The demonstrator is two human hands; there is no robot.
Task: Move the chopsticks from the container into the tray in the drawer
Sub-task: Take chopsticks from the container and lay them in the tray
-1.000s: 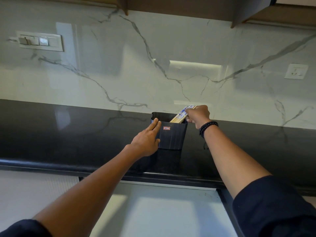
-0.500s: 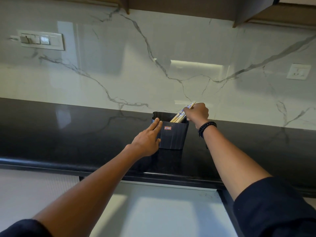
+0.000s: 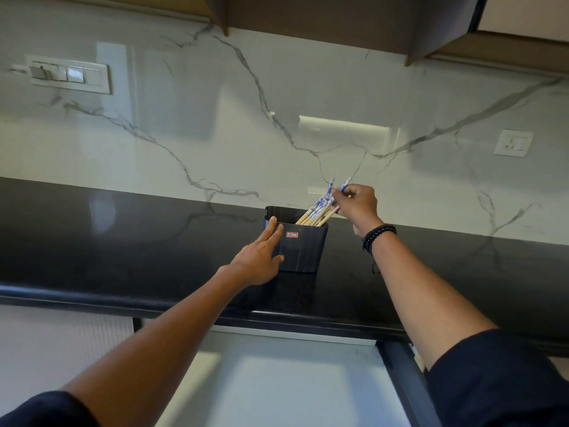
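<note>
A dark rectangular container with a small red label stands on the black countertop. Several wooden chopsticks with blue-and-white patterned tops lean out of it toward the right. My left hand lies flat against the container's left side, fingers straight. My right hand, a black bead bracelet on its wrist, is closed around the chopsticks' upper ends just above the container's right rim. The drawer's tray is hidden from this view.
A white marble backsplash rises behind the counter, with a switch panel at left and a socket at right. Dark wall cabinets hang above. A pale surface lies below the counter edge.
My right hand has lifted the chopstick tops higher and slightly rightward; they now fan out above the rim. My left hand stays on the container's side.
</note>
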